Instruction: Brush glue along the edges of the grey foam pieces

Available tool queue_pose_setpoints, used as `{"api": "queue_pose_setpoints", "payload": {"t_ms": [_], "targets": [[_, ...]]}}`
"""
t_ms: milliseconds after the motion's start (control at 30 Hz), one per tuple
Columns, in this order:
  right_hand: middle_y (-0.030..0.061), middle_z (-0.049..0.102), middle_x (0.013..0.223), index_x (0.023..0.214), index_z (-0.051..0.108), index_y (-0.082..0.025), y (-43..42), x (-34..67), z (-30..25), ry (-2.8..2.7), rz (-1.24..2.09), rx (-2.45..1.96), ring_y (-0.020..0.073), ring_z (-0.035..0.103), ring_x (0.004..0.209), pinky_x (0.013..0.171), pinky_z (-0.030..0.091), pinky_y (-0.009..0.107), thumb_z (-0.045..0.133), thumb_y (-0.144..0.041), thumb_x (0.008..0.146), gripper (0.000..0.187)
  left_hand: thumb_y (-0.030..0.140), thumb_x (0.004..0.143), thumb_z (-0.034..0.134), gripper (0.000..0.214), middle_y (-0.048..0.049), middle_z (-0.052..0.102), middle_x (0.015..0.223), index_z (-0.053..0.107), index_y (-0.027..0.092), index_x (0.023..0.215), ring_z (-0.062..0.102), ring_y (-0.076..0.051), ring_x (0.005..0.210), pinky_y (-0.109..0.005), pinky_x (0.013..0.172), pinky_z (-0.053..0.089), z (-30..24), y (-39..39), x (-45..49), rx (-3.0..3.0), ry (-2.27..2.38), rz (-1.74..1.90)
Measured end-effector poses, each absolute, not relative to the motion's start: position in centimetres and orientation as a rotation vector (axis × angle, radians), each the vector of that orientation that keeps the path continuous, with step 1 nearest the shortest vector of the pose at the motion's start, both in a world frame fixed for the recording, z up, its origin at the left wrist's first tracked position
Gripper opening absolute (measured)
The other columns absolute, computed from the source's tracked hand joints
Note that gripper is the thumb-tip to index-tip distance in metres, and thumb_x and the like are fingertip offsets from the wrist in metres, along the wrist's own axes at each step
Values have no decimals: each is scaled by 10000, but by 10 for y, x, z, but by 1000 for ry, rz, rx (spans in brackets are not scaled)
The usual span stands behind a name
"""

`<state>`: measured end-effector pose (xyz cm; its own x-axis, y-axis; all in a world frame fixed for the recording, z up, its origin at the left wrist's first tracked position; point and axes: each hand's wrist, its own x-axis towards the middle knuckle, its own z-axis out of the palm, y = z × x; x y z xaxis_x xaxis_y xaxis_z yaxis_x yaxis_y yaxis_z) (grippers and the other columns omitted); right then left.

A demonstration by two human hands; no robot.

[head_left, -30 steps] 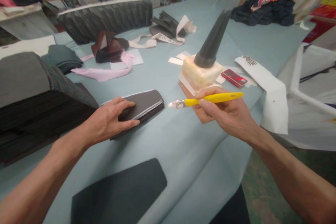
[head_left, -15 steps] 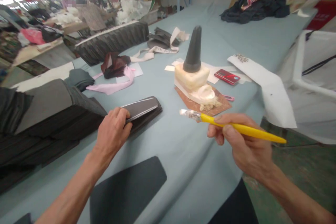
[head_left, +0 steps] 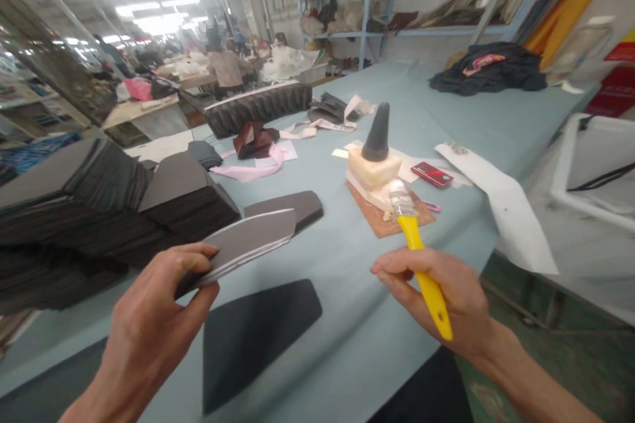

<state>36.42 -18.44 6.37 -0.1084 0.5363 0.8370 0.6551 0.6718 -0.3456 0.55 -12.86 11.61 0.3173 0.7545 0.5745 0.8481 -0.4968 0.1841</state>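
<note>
My left hand (head_left: pixel 159 317) pinches several dark grey cut pieces (head_left: pixel 253 234) with white edges, held above the table. Behind them lies a low stack of the same dark pieces (head_left: pixel 310 205). Between the fingers of my right hand (head_left: pixel 441 291) is a yellow-handled paintbrush (head_left: pixel 411 231), its bristles up and whitish. The brush tip is at the cream-coloured glue container (head_left: pixel 372 168), which has a black cone (head_left: pixel 378 132) on top and sits on a brown board (head_left: pixel 377 225). One large black piece (head_left: pixel 258 337) lies flat on the table in front of me.
Tall stacks of dark pieces (head_left: pixel 183 195) stand at the left. A red phone-like case (head_left: pixel 432 174) and white paper strip (head_left: pixel 501 198) lie at the right, by a white-framed bin (head_left: pixel 595 192). Pink cloth (head_left: pixel 258 168) and dark clothing (head_left: pixel 489 69) are farther back. A person (head_left: pixel 225 66) stands in the background.
My left hand has lifted several dark pieces off the low stack and brought them nearer to me. The brush in my right hand has swung from sideways to upright, its tip now at the glue container.
</note>
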Motion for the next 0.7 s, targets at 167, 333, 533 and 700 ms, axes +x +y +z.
{"api": "queue_pose_setpoints", "payload": {"t_ms": [167,333,533,700], "targets": [[3,828,832,1036,632,-257,-208,345,92,-1813,-48,-851,159,815,711,643,649,238,654,-179,1016,83,597,771,668,330,9,757,817,631,270,739,707,-215,750,-307,700,530,125,-178,-5,-2537,-2199,-1005],[10,849,932,1109,665,-293,-232,334,119,-1785,8,-750,172,829,773,748,696,286,633,-255,1049,78,712,657,635,460,9,560,613,588,255,636,519,-182,587,-292,550,446,134,-199,-2,-2570,-2674,-947],[-37,808,788,1108,665,-255,-234,312,105,-1714,87,-764,107,765,648,672,641,230,551,-208,1091,125,732,729,685,505,27,548,654,589,237,698,476,-151,619,-248,572,406,111,-218,-11,-2708,-2751,-1016],[-15,819,815,1035,673,-232,-221,306,85,-1834,101,-768,105,743,615,624,598,212,646,-184,1035,55,665,778,707,469,34,539,667,573,222,703,442,-133,616,-219,557,379,100,-222,-17,-2909,-2713,-975]]}}
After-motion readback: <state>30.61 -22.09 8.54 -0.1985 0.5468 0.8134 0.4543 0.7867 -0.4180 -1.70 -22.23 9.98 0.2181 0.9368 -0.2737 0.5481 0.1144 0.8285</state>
